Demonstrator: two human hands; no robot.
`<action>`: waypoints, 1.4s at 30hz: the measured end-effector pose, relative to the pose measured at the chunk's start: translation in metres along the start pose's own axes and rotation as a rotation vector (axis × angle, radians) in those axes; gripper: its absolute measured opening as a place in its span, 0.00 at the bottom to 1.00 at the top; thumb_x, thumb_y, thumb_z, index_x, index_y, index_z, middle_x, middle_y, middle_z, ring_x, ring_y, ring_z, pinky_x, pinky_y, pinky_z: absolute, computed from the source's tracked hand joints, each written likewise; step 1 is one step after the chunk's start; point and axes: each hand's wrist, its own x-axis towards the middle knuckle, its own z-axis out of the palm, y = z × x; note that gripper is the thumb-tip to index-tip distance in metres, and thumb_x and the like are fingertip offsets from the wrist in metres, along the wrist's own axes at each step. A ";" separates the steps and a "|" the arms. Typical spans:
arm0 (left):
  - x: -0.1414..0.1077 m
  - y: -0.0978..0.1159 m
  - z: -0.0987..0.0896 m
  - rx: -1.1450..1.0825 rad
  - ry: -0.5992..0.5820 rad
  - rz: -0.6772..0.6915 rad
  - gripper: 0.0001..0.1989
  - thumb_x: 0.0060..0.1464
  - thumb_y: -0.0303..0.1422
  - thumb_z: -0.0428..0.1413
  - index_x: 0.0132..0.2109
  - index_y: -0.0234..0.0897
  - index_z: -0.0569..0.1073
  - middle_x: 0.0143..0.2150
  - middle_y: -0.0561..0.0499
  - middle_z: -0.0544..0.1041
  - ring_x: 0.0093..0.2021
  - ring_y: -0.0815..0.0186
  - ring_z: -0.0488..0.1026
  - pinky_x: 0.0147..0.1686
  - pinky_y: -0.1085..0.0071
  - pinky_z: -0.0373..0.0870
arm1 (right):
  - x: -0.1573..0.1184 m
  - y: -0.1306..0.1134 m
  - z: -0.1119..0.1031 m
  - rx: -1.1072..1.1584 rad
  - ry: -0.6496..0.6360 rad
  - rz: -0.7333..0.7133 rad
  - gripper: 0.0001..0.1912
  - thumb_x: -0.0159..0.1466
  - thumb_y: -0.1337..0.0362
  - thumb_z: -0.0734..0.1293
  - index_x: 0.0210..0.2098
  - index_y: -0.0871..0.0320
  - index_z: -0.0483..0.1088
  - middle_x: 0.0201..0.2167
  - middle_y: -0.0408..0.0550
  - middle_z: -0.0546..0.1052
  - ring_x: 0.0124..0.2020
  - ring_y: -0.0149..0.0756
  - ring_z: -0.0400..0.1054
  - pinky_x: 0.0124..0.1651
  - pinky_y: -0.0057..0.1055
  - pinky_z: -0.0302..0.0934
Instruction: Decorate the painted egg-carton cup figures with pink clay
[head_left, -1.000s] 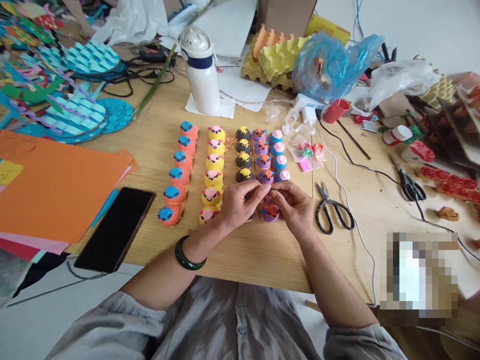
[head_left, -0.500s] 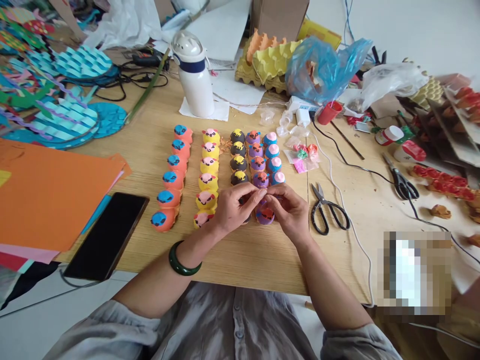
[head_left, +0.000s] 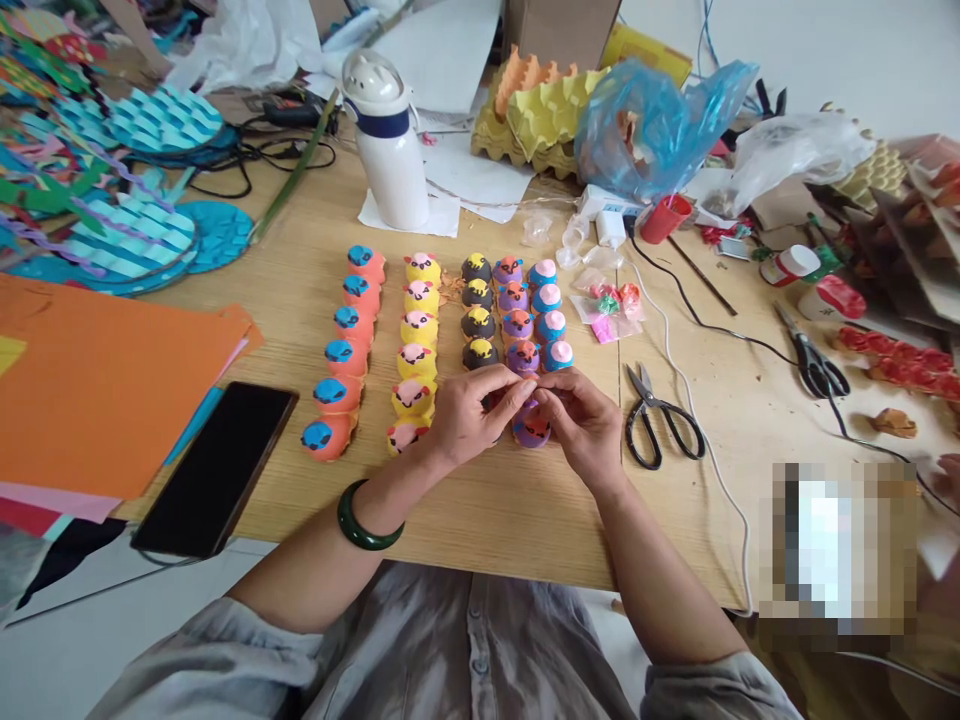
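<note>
Meeting at the fingertips, the left hand (head_left: 472,417) and right hand (head_left: 589,422) are held over the tabletop (head_left: 480,520), thumb and forefinger of each pressed together; whether anything is pinched cannot be told. The row of purple cups (head_left: 517,324) is partly hidden beneath, its nearest cup (head_left: 532,432) framed between both hands. Its long axis is pointed away from the person, painted features turned back.
</note>
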 end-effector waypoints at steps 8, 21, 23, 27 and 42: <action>-0.001 0.001 0.000 -0.058 -0.001 -0.102 0.21 0.68 0.39 0.50 0.27 0.36 0.68 0.22 0.54 0.71 0.24 0.73 0.66 0.28 0.74 0.62 | -0.001 0.000 0.003 0.057 0.007 0.074 0.11 0.63 0.54 0.74 0.39 0.54 0.75 0.34 0.44 0.78 0.28 0.29 0.74 0.33 0.28 0.75; -0.001 0.002 0.001 0.040 0.007 -0.037 0.17 0.67 0.37 0.53 0.28 0.37 0.71 0.25 0.52 0.76 0.26 0.72 0.69 0.29 0.75 0.65 | -0.002 -0.002 0.004 -0.050 0.065 -0.019 0.08 0.65 0.57 0.72 0.40 0.54 0.75 0.34 0.44 0.79 0.27 0.29 0.73 0.31 0.28 0.72; -0.002 0.002 0.002 0.036 -0.009 -0.024 0.17 0.67 0.36 0.53 0.30 0.37 0.73 0.26 0.50 0.78 0.27 0.71 0.71 0.30 0.74 0.66 | -0.003 -0.003 0.004 -0.220 0.113 -0.155 0.04 0.66 0.62 0.71 0.41 0.53 0.76 0.36 0.46 0.78 0.32 0.31 0.74 0.32 0.29 0.71; -0.005 0.005 0.003 -0.019 -0.022 -0.047 0.17 0.67 0.36 0.52 0.31 0.36 0.76 0.28 0.48 0.80 0.28 0.69 0.73 0.31 0.73 0.68 | -0.003 -0.004 0.005 -0.447 0.172 -0.387 0.08 0.67 0.68 0.69 0.44 0.51 0.78 0.38 0.47 0.77 0.38 0.34 0.74 0.36 0.31 0.71; -0.003 0.006 -0.001 -0.377 -0.155 -0.296 0.17 0.64 0.42 0.56 0.33 0.35 0.77 0.26 0.52 0.78 0.26 0.70 0.73 0.25 0.77 0.68 | -0.005 -0.004 0.002 -0.269 0.012 -0.270 0.15 0.70 0.64 0.65 0.54 0.47 0.76 0.47 0.49 0.77 0.49 0.39 0.73 0.54 0.41 0.70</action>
